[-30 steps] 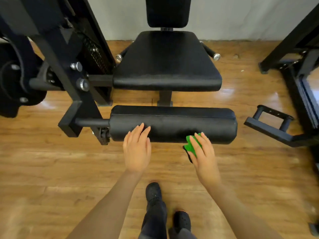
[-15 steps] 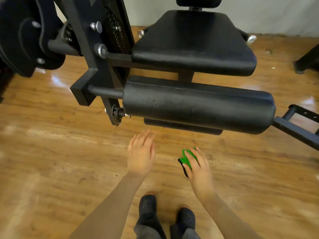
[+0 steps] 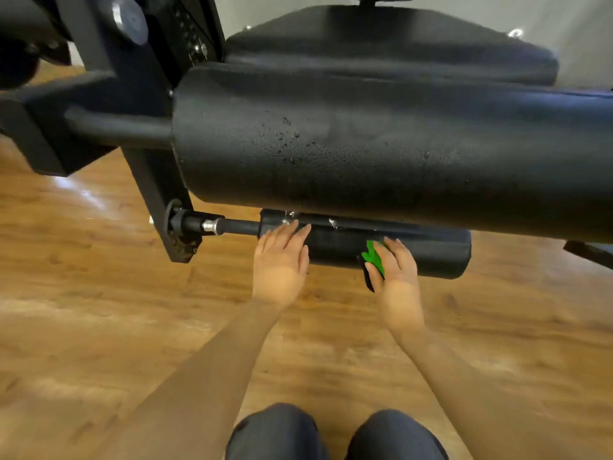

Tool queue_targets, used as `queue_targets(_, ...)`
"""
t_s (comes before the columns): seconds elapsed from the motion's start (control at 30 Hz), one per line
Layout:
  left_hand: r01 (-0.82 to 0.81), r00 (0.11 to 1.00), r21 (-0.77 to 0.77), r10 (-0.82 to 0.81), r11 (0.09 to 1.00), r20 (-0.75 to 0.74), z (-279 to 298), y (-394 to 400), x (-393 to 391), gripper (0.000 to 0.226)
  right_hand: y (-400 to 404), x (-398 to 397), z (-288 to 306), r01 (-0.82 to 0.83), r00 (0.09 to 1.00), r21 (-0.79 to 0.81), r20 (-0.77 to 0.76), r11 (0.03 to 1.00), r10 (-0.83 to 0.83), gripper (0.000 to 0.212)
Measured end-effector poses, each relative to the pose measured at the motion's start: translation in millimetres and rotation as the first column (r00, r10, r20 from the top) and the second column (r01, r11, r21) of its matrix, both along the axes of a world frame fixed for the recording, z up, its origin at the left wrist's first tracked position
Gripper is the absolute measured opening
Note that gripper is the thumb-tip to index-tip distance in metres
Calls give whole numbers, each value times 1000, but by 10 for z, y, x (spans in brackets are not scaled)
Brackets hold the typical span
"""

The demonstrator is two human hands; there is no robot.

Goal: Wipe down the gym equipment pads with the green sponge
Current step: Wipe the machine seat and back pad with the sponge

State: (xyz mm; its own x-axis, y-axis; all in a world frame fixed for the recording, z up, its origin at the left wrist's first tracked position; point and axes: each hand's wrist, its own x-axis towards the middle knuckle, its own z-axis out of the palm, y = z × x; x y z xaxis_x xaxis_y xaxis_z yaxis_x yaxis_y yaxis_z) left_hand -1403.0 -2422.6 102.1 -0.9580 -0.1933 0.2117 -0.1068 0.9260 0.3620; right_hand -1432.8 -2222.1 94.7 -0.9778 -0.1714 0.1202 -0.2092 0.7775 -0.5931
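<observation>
Your right hand (image 3: 396, 277) has the green sponge (image 3: 374, 257) pinned against the front of the lower roller pad (image 3: 428, 254), fingers curled over it and thumb underneath. Your left hand (image 3: 280, 260) lies flat on that pad's left end, fingers straight and close together, right beside the metal axle (image 3: 219, 226). The big upper roller pad (image 3: 381, 151) hangs just above both hands, speckled with little droplets. Seat pad (image 3: 398, 44) sits behind it, wood floor (image 3: 99, 310) underneath, your knees (image 3: 335, 433) at the bottom.

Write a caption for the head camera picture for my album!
Right hand presses the green sponge on the lower roller pad while the left hand steadies it.
</observation>
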Motion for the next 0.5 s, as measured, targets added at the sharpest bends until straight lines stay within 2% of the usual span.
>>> queue_targets(0.13,41,997,-15,-42,999,-59,-410,54,-416,39,5,-313,-388,56,998,4,-11,998,-56,43)
queue_targets(0.3,95,982,-130,-114,987,-149,-796,81,-737,41,79,-507,-751,7,987,8,-158,1000,-6,42)
queue_targets(0.5,152,979,-242,-180,958,-99,-947,21,-955,56,40,-725,-875,5,954,14,-301,1000,-1,44)
